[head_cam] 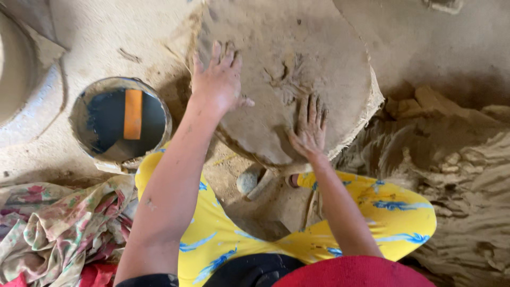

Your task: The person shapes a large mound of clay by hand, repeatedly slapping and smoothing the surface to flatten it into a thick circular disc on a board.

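While flat, both hands press the clay disc.

A round, flat slab of clay fills the upper middle of the frame. It is pale brown, thick, with a rough, ragged rim at the right. Its top is dusty and uneven, scored with finger marks near the centre. It lies level, raised above the ground, its near edge overhanging the yellow-clad knees at the bottom of the frame.
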